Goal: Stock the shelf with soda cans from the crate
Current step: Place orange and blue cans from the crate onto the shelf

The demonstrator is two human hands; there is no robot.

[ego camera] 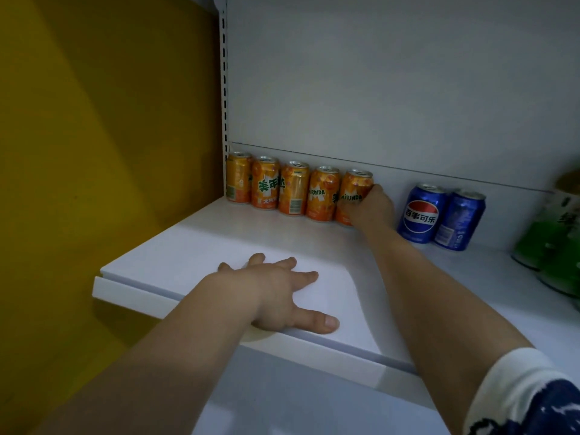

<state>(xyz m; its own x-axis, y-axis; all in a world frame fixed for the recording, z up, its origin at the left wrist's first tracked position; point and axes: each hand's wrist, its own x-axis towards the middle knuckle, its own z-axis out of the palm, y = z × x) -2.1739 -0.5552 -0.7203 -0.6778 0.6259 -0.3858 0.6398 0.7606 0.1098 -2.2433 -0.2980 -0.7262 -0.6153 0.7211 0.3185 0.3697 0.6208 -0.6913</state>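
Observation:
Several orange Mirinda cans (293, 188) stand in a row along the back of the white shelf (194, 252), starting at its left end. My right hand (372, 207) grips the rightmost orange can (354, 189), which stands upright on the shelf against the row. My left hand (279, 291) lies flat near the shelf's front edge, fingers spread, holding nothing. Two blue Pepsi cans (439, 215) stand to the right of my right hand. The crate is out of view.
Green bottles (555, 246) stand at the far right of the shelf. A white back panel (392, 83) closes the rear, with a slotted upright (224, 89) at its left. A yellow wall (94, 152) lies left of the shelf.

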